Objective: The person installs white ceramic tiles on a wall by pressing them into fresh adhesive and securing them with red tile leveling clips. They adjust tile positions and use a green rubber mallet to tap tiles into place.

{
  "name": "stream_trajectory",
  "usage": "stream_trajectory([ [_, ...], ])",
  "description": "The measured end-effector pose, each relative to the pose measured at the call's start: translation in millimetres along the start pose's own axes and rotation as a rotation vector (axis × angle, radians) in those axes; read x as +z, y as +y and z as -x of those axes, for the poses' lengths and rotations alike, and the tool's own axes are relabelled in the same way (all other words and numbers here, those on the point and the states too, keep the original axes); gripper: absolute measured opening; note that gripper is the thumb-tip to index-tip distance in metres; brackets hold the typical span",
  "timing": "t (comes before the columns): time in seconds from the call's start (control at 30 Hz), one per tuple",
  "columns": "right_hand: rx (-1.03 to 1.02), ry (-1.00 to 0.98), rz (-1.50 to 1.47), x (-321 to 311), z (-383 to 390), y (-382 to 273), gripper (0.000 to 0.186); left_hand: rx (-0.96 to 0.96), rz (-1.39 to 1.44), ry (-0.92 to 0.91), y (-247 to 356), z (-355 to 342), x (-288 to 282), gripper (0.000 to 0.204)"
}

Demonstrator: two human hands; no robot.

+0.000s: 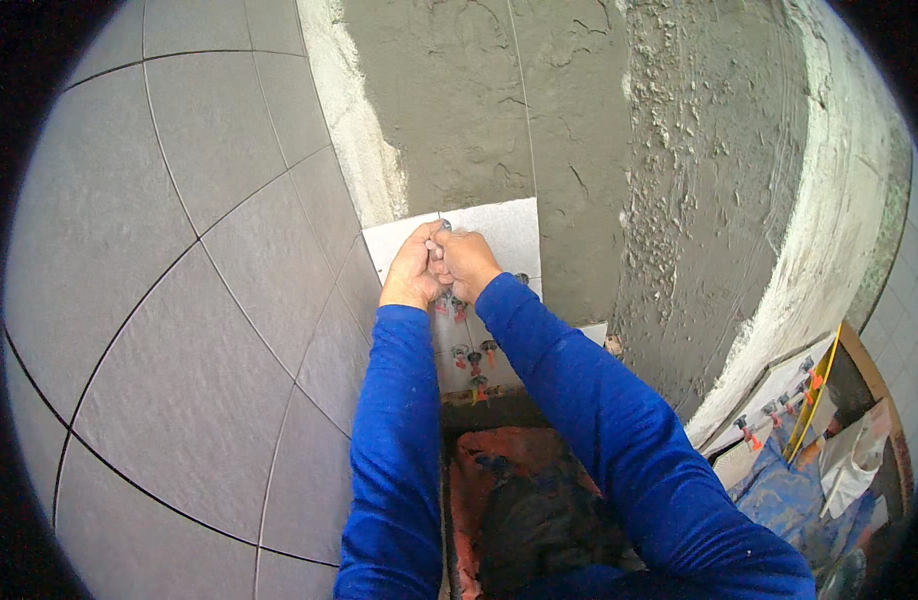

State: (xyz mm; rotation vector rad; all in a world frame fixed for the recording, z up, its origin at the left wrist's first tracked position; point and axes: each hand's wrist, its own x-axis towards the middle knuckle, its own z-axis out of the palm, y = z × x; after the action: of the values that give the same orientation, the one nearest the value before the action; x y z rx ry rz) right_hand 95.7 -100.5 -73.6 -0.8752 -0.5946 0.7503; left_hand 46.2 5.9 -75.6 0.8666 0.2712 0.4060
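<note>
My left hand and right hand meet over the white tiles, fingers curled in narrow and hiding most of what lies between them. A dark knob pokes out at their twelve o'clock, on the seam near the tiles' top edge; whether my fingers actually pinch it, I can't tell. The clips at six o'clock, black with red parts, show only in the gap between my sleeves. My right forearm covers part of the tiles at five o'clock — just a white corner peeks out past it.

The tiles' top edge slopes slightly, and above it the mortar is open from twelve to three o'clock, with a thin line running down it. At nine o'clock my left hand has little room: the grey tiles stand close by, meeting the white ones along their left edge.

Below, at six o'clock, a reddish thing and a dark cloth sit between my forearms, too shadowed and cut off to make out well. Around four o'clock — well clear of my hands — are a yellow strip, more red clips and a rumpled blue sheet.
</note>
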Motion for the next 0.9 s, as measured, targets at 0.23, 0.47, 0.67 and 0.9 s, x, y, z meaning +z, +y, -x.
stream_trajectory([
  [0.23, -0.183, 0.178, 0.221, -2, -20, 17, 0.014, 0.022, 0.02, 0.006, 2, -24, -8, 0.017],
  [0.47, -0.203, 0.189, 0.358, -16, -44, 28, 0.018, 0.155, -0.07, 0.045, -1, -19, 5, 0.014],
  [0.67, -0.252, 0.196, 0.478, -12, -42, 21, 0.024, 0.11, -0.107, 0.02, 3, -35, -6, 0.017],
  [0.9, -0.13, 0.078, 0.533, -12, -4, -5, 0.033, 0.344, -0.711, 0.308, 13, 18, 9, 0.038],
])
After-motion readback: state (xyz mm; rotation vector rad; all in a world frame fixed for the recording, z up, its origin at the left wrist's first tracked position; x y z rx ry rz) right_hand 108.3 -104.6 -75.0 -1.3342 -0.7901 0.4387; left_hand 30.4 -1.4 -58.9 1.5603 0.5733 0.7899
